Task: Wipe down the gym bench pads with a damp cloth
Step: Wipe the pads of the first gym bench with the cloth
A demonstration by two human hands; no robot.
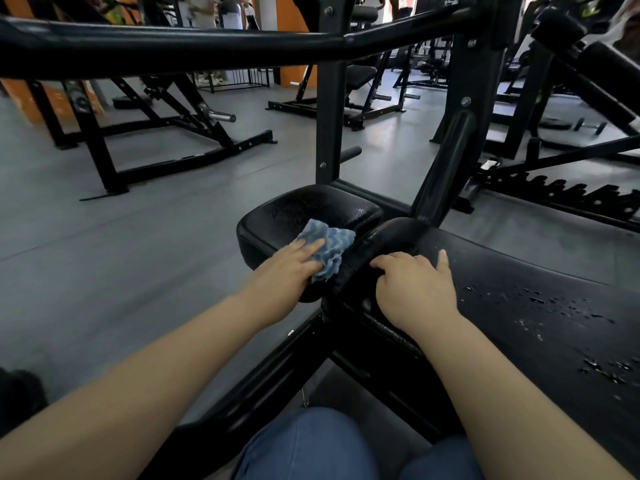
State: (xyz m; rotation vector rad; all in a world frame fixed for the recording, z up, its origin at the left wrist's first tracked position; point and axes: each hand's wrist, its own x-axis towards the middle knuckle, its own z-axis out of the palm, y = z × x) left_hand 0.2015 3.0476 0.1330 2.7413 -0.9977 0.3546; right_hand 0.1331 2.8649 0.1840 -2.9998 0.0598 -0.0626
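A black gym bench fills the middle and right. Its small seat pad [304, 209] looks wet and shiny. The long back pad [540, 306] to the right carries scattered water droplets. A blue and white patterned cloth [330, 245] lies on the seat pad's near right side. My left hand [289, 271] presses the cloth with straight fingers on top of it. My right hand [415, 289] rests on the near end of the back pad, fingers curled over its edge.
The bench's black frame bar [263, 375] runs diagonally below my hands. A thick black bar [173, 46] crosses overhead and an upright post [329, 116] stands behind the seat. Other black machines stand on the grey floor [104, 254]. My blue-trousered knees [311, 445] show at the bottom.
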